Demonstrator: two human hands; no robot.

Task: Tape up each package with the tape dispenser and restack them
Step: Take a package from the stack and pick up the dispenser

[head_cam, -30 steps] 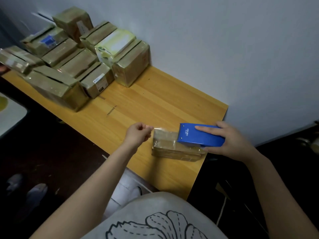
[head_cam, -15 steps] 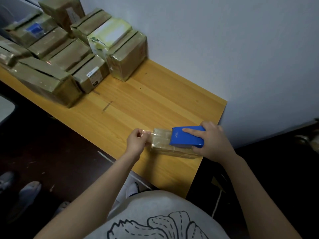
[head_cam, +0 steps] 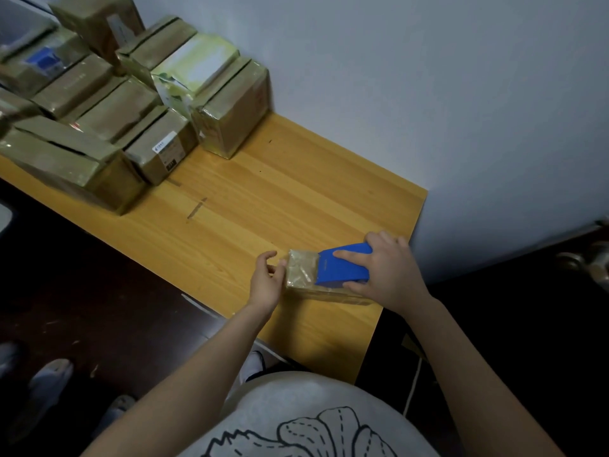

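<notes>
Pale wooden worktop point(head_cam: 263, 199), butted up against the wall. At ten o'clock a crowd of taped brown packages point(head_cam: 108, 107) sits packed tight together on it. At four o'clock, near the corner, one small package point(head_cam: 301, 272) lies flat. Between them, a dark streak point(head_cam: 196, 208) marks the wood.
</notes>
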